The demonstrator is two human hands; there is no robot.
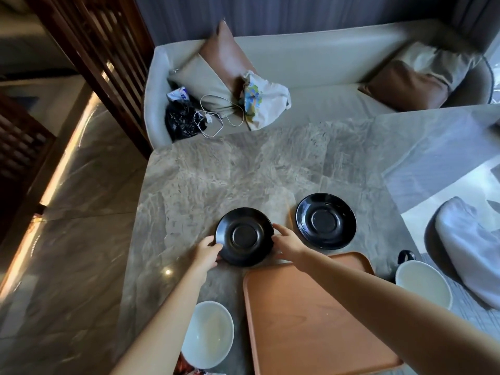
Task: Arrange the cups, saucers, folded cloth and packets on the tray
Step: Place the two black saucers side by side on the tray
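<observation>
A black saucer [244, 236] is held at its rim from both sides, just beyond the far left corner of the orange tray [311, 315]. My left hand [207, 253] grips its left edge and my right hand [289, 243] grips its right edge. A second black saucer [325, 221] lies on the marble table to the right. One white cup [208, 334] stands left of the tray, and another with a dark handle [423, 284] stands right of it. A folded light cloth [468, 250] lies at the far right. A reddish packet [185, 368] peeks out at the bottom edge.
The marble table [216, 171] stretches ahead to a pale sofa [311, 63] holding cushions, bags and a white cable. A dark wooden screen [94, 63] stands at the left, beside the floor.
</observation>
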